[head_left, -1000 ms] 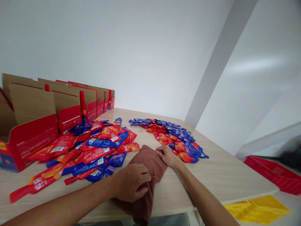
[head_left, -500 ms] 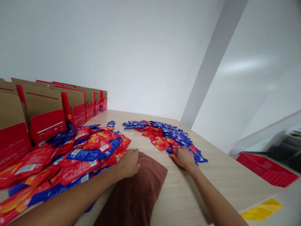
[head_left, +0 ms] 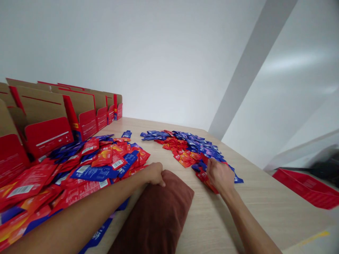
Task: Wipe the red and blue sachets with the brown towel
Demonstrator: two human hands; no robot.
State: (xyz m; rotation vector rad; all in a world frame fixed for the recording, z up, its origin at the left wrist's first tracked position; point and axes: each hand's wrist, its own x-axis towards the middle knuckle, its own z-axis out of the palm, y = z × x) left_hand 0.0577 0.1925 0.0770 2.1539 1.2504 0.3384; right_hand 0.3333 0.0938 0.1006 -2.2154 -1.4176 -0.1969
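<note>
My left hand is closed on the far left corner of a brown cloth item, flat and smooth, which runs toward me off the lower edge of view. I cannot tell if it is a bag or a cushion. At the near end of the right-hand pile, my right hand is closed with fingertips pinching a red sachet, partly hidden by the hand. Several red sachets lie just under and left of it, blue sachets behind. A larger heap of red and blue sachets lies left of my left forearm.
Open red cardboard boxes stand in rows along the left, behind the heap. One blue sachet lies apart near them. Beyond the right edge of the wooden table is a red bin. A white wall rises behind.
My right hand has lifted and turned slightly, its fingers now pinched on a red sachet. My left hand keeps its hold on the brown cloth. The view has shifted slightly.
</note>
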